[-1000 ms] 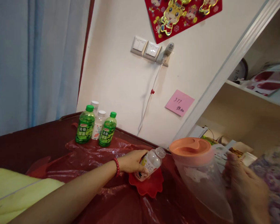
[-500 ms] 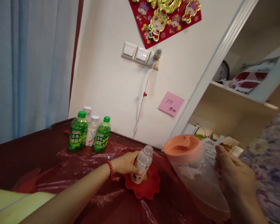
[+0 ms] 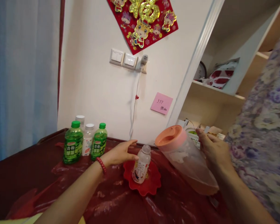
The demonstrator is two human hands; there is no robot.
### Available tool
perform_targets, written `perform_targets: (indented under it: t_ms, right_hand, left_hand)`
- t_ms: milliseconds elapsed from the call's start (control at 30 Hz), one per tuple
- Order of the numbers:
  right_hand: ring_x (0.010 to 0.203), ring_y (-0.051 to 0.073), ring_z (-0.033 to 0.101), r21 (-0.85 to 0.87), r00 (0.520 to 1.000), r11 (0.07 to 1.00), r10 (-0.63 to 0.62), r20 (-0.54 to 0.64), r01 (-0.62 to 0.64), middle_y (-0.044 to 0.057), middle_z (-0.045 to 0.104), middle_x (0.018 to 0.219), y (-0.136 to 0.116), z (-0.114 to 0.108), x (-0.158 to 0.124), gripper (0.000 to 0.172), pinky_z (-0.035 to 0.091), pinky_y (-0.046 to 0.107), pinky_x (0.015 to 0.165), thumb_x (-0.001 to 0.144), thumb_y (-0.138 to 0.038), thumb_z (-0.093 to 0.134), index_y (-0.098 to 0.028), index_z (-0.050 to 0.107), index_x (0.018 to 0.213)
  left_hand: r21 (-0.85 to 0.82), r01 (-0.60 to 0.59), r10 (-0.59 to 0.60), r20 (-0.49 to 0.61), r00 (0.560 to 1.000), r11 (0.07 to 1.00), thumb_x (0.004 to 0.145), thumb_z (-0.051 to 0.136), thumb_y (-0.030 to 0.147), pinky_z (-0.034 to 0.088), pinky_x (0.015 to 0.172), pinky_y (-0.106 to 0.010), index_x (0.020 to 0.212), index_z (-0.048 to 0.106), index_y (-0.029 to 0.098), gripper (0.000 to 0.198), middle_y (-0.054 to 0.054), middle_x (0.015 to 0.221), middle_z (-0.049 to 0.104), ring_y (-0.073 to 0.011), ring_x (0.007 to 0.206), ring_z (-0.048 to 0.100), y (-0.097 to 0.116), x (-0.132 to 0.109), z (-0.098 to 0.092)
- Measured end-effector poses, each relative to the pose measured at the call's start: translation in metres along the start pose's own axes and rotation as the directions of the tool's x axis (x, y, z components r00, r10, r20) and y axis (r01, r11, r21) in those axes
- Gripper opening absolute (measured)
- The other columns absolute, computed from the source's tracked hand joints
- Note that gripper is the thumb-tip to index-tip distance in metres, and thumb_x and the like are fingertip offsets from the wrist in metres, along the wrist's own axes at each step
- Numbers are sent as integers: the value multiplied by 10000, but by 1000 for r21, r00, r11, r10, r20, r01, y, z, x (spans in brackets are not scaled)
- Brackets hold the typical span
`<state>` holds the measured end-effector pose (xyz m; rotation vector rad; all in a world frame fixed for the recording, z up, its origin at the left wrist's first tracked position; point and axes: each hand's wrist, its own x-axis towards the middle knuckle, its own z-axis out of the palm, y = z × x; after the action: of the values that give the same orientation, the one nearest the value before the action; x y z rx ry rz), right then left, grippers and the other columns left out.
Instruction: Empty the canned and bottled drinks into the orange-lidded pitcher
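Observation:
A small clear bottle (image 3: 141, 165) with no cap stands upright on a red scalloped plate (image 3: 151, 186). My left hand (image 3: 118, 153), a red bead bracelet at its wrist, hovers just left of the bottle's neck. Its fingers are stretched out and it holds nothing. My right hand (image 3: 212, 149) grips the handle side of a clear plastic pitcher (image 3: 184, 158) with an orange lid. The pitcher is tilted, its lid leaning toward the bottle, and its base rests low at the right. A little pale liquid shows in it.
Two green drink bottles (image 3: 72, 146) and two white-capped bottles (image 3: 88, 140) stand by the wall at the back left. Red plastic sheeting (image 3: 121, 202) covers the table. A charger cable (image 3: 134, 102) hangs down the wall; shelves (image 3: 214, 90) with clutter are at the right.
My left hand has set the tilted bottle upright on the red plate and let go, its fingers opening. The pitcher has come closer to the bottle. My view has swung to the right.

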<state>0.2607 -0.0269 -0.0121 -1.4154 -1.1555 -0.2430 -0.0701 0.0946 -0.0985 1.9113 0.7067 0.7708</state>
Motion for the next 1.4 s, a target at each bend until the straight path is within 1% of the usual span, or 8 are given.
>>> perform_targets:
  t_ms: [133,333,467,567,667,833,967,1400]
  right_hand:
    - [489,128,340,10,998,998,54,-6,-54,-33,376,505,-12,5,1,708,256,267,436,754,-883,610,-215,491,550]
    - [515,133,340,-41,999,999,32,28,-31,-38,354,516,-18,11,4,709,236,270,469,733,-880,625,-215,487,530]
    - [544,144,366,-59,999,998,13,45,-10,-38,366,536,-19,16,5,667,248,269,497,736,-851,629,-213,532,567]
    - [554,149,376,-62,999,998,0,53,4,-35,375,544,-19,21,6,665,263,273,510,735,-853,622,-220,513,563]
    - [540,142,346,-72,999,997,-11,52,15,-41,338,534,-21,24,7,680,239,274,500,746,-857,619,-227,465,541]
    - [536,137,303,-100,997,994,-48,55,54,-44,297,527,-25,26,8,703,211,278,498,758,-862,616,-234,407,521]
    - [528,129,279,-122,994,989,-80,76,89,-46,273,516,-29,27,9,715,198,282,502,760,-858,613,-231,385,502]
    - [539,143,315,-175,996,981,-67,65,77,-42,304,510,-38,28,14,651,234,297,514,741,-842,607,-231,490,551]
  left_hand:
    - [-62,-10,8,-35,999,998,681,852,365,451,1127,-535,1430,531,202,832,-212,1529,532,-351,1399,529,1,2,2]
    - [-150,-72,78,37,996,986,718,815,315,459,1125,-523,1346,583,181,683,-196,1467,600,-323,1342,590,3,2,10]
    - [-37,-46,40,-143,989,998,709,817,373,483,1094,-527,1324,603,190,676,-184,1466,599,-338,1331,586,10,2,5]
    - [-56,-80,58,-323,945,995,725,797,375,513,1057,-507,1286,621,169,623,-177,1363,661,-310,1240,638,19,3,1]
    - [-127,-163,80,-494,866,978,725,786,344,507,1055,-499,1197,653,146,529,-153,1215,712,-275,1130,676,32,2,-1]
    - [-280,-288,46,-640,767,916,710,794,318,515,1031,-448,1119,654,139,468,-115,1134,704,-234,1077,662,49,-4,-1]
    - [-333,-328,17,-679,734,884,698,801,282,505,1031,-426,1071,663,141,422,-93,1088,700,-228,1081,652,55,-6,0]
    - [-349,-370,32,-689,724,861,699,826,271,508,999,-425,1028,695,157,372,-93,1069,712,-240,1072,653,56,-7,-2]
